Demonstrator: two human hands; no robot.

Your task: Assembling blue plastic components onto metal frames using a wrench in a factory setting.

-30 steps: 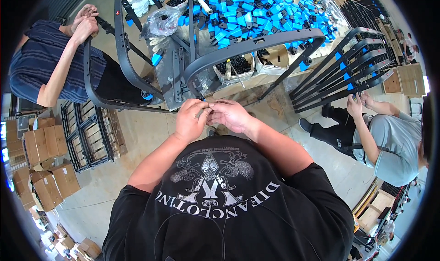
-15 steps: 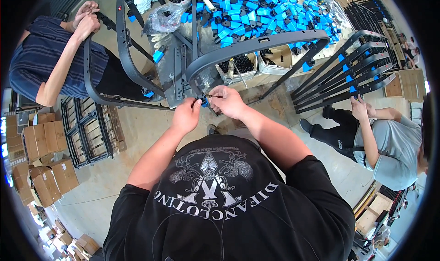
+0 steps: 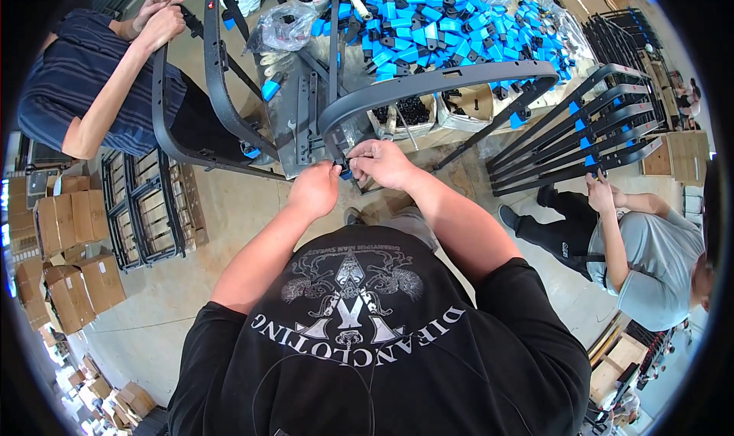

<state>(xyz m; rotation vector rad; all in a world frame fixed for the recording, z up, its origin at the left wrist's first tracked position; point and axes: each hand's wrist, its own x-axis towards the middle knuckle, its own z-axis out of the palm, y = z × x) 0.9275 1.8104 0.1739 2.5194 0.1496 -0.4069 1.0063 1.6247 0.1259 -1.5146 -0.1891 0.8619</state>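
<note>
Close in front of my body, both hands meet at the lower end of a curved black metal frame [image 3: 440, 78]. My left hand [image 3: 316, 189] is closed, thumb and fingers pinching a small blue-and-black plastic fitting [image 3: 345, 173] at that end. Against the fitting's other side, my right hand [image 3: 381, 165] has its fingertips pressed together; whatever lies in them is too small and covered to name. The fingers hide most of the fitting.
Beyond the frame, a table bears a heap of blue and black plastic pieces [image 3: 436, 27]. Cartons of small black parts [image 3: 409, 111] stand at its near edge. Co-workers handle frames on the left [image 3: 107, 84] and right [image 3: 646, 245]. More black frames [image 3: 581, 134] stand right.
The scene has shifted slightly in the picture. My right fingertips have come closer to my left ones at the fitting, covering more of it.
</note>
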